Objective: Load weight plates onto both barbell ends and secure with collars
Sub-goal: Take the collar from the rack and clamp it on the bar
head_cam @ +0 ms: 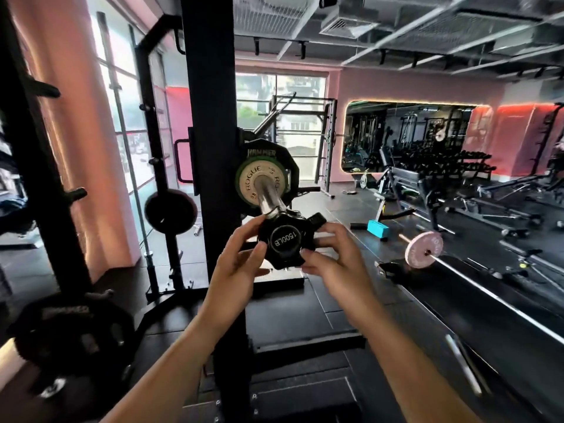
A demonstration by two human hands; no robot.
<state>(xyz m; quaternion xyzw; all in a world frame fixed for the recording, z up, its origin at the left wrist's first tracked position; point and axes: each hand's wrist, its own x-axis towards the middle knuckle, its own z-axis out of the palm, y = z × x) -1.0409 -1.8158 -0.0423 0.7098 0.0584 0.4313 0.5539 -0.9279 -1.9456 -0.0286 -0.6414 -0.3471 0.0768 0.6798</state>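
clearly the only view is the head camera, looking along the barbell sleeve [268, 195] from its outer end. the sleeve is bare chrome, and further in sit a pale green-rimmed plate [248, 181] and behind it a bigger black plate [271, 154], both pushed up near the black rack upright [210, 148].

the collar [285, 242] is at the very tip of the sleeve, a black lobed clamp whose round middle shows the bar's end cap marked 1500lb, and its lever [317, 220] sticks out to the upper right. it looks like hard plastic, light and stiff, not fragile; the lobes give good purchase, so the sides are the place to hold it while the lever is worked with a thumb. the chrome is smooth, so it should slide easily until clamped.

the left hand [236, 264] cups the collar's left side, fingers curled narrowly around the lobes with the thumb on its face. the right hand [332, 257] holds the right side the same way, fingertips on the lower edge, just under the lever. both hands are closed on the collar, nothing else in them.

as a judgement, the collar is only just started and not yet slid up to the plates.
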